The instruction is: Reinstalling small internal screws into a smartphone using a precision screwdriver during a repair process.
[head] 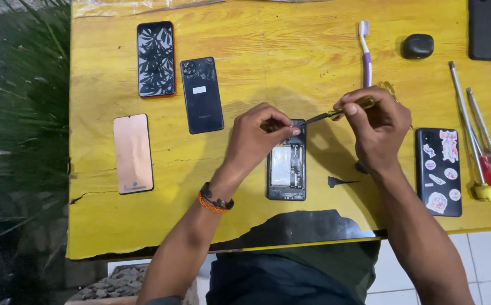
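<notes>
- Yellow wooden table point(245, 51): opened phone point(286, 169) lies flat near the front edge, back off, internals up.
- Left hand point(256, 138) pinched narrow on the phone's top edge, likely steadying it.
- Right hand point(376, 127) closed around a small yellow-handled screwdriver point(341, 111), tip angled down at the phone's top corner.
- Black back cover point(202, 95), copper-coloured panel point(133, 153) and spare screwdrivers point(483, 141) parked aside, well apart from the opened phone.

- Phone with leaf-pattern screen point(156, 59)
- Black phone back cover point(202, 95)
- Copper-coloured display panel point(133, 153)
- Purple-and-white toothbrush point(365, 52)
- Black earbud case point(418, 46)
- Stickered phone case point(438, 171)
- Long screwdrivers point(479, 141)
- Yellow wooden table point(290, 51)
</notes>
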